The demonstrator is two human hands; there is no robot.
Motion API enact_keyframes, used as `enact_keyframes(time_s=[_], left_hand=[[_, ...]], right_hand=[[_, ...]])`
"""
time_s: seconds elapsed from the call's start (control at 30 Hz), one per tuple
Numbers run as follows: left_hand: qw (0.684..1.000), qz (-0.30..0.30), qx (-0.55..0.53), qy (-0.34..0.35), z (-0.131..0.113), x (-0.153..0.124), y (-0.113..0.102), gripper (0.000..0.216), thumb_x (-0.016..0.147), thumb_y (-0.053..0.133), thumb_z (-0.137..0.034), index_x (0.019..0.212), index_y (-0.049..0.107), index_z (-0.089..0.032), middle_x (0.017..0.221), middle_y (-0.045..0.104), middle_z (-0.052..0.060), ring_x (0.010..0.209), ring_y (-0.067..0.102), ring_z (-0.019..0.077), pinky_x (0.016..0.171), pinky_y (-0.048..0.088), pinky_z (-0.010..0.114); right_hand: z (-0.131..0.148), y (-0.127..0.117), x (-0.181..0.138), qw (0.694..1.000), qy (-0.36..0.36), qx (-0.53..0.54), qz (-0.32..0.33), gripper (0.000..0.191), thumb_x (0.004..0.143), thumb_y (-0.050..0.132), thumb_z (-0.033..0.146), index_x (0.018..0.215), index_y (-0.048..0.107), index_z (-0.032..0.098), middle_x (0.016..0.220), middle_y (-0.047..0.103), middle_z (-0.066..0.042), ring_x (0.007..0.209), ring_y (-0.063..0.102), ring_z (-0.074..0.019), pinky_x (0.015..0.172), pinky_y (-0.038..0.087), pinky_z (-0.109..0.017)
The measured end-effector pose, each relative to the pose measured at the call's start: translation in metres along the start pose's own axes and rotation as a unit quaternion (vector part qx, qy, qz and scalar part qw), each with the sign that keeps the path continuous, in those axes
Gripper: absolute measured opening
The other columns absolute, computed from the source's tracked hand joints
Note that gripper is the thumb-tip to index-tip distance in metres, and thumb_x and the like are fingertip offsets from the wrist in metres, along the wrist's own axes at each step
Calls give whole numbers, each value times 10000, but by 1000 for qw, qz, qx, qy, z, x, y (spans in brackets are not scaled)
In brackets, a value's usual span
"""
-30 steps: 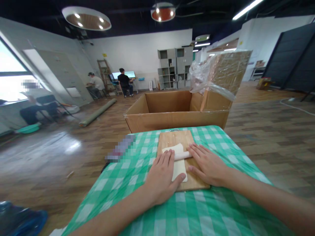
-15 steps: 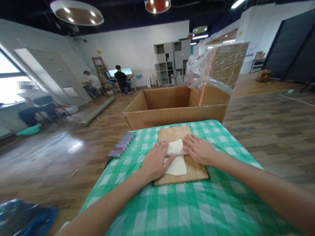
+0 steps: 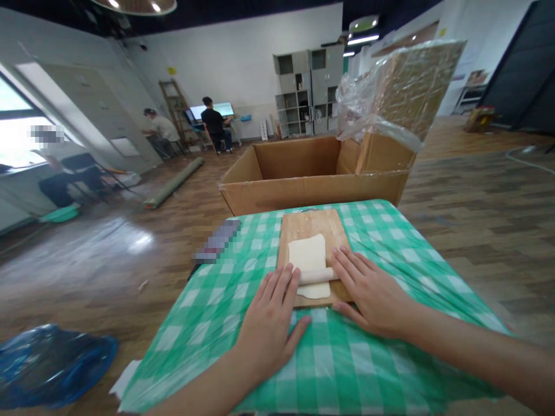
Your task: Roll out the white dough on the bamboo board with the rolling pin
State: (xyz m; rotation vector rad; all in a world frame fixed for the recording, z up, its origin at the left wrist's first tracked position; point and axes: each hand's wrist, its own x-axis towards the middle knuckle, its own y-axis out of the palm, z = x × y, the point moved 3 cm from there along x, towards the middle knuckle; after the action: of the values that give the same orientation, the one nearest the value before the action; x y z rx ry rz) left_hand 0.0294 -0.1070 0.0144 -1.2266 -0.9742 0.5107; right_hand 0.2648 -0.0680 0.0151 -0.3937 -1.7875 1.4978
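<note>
A flattened sheet of pale dough [image 3: 307, 253] lies on a wooden cutting board [image 3: 313, 221]. Across the near part of the dough rests a rolling pin [image 3: 315, 276], with a short strip of dough showing on its near side. My left hand [image 3: 272, 315] lies flat with its fingertips over the pin's left end, thumb spread towards the board's near edge. The pin's right end is under the fingers of my right hand [image 3: 372, 289], which are also stretched out. Both palms are lowered and neither hand wraps round the pin.
A green checked tablecloth [image 3: 338, 358] covers the table. A pixelated flat object [image 3: 218, 241] lies at its left edge. Beyond the table stands a large open cardboard box [image 3: 303, 188]. A blue plastic bag [image 3: 56, 364] is on the floor at left. Several people sit further back.
Both hands have moved towards me, and the rolling pin has rolled from the middle of the dough to its near part. More of the dough's far side shows. The view has tilted down slightly.
</note>
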Motion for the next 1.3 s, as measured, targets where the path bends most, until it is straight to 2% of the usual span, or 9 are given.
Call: enact_keyframes(time_s=[0.13, 0.2, 0.33, 0.4, 0.5, 0.6, 0.93, 1.1, 1.3], left_hand=[[1000, -5, -7, 11, -6, -14, -7, 769, 966, 566, -470, 1613, 291, -161, 1621, 399, 167, 1488, 373, 375, 1191, 376, 571], [1000, -12, -23, 7, -5, -15, -9, 724, 962, 583, -439, 1590, 347, -167, 1573, 464, 168, 1441, 435, 373, 1165, 418, 567], [996, -51, -72, -22, 8, -6, -12, 446, 1007, 513, -262, 1452, 549, -247, 1307, 657, 114, 1191, 620, 294, 1033, 549, 502], [992, -71, -105, -18, 15, 1, -12, 376, 1020, 472, -198, 1351, 635, -273, 1178, 688, 87, 1076, 657, 251, 955, 593, 443], [983, -79, -165, -5, 22, 7, -13, 321, 1018, 491, -179, 1253, 693, -264, 1096, 690, 68, 1007, 676, 207, 885, 617, 358], [977, -81, -197, -2, 23, 6, -14, 298, 1007, 513, -149, 1205, 712, -251, 1084, 692, 61, 1000, 688, 183, 871, 619, 312], [973, -105, -205, -8, 17, -3, -16, 270, 976, 569, -115, 1152, 720, -253, 1042, 659, 55, 944, 677, 168, 802, 606, 274], [970, -94, -225, -20, 17, -2, -16, 264, 951, 607, -102, 1120, 725, -268, 1035, 646, 40, 945, 671, 167, 793, 605, 273], [973, -105, -208, 7, 21, -5, -11, 296, 966, 596, -100, 1179, 708, -273, 1067, 651, 44, 969, 675, 164, 812, 605, 278]], right_hand=[[11, -4, -17, 1000, -15, -4, 0, 869, 986, 514, 571, 1621, 252, 37, 1628, 328, -239, 1515, 291, -412, 1178, 373, -581], [16, -5, -24, 1000, -13, -6, -3, 845, 990, 519, 547, 1624, 257, 53, 1624, 340, -233, 1506, 314, -411, 1153, 408, -585], [18, -6, -29, 1000, -17, -9, -14, 765, 989, 545, 450, 1604, 317, 57, 1595, 399, -231, 1480, 373, -402, 1124, 448, -591], [18, -6, -29, 999, -25, -16, -17, 703, 993, 539, 390, 1580, 364, 45, 1578, 431, -225, 1468, 398, -392, 1126, 455, -582], [17, -9, -30, 999, -41, -28, -21, 620, 1002, 522, 327, 1544, 429, 40, 1556, 468, -216, 1454, 425, -381, 1123, 469, -564], [19, -13, -32, 997, -58, -29, -32, 580, 998, 530, 278, 1527, 462, 49, 1535, 494, -215, 1449, 436, -373, 1120, 479, -551], [26, -15, -43, 994, -88, -47, -50, 569, 943, 545, 165, 1488, 508, 9, 1538, 479, -219, 1454, 417, -394, 1146, 466, -541], [28, -17, -48, 991, -103, -69, -59, 537, 950, 529, 132, 1469, 525, -4, 1533, 488, -218, 1438, 438, -403, 1146, 469, -539], [26, -19, -54, 986, -134, -73, -69, 492, 970, 456, 82, 1450, 546, 20, 1516, 521, -194, 1388, 508, -390, 1101, 505, -544]])
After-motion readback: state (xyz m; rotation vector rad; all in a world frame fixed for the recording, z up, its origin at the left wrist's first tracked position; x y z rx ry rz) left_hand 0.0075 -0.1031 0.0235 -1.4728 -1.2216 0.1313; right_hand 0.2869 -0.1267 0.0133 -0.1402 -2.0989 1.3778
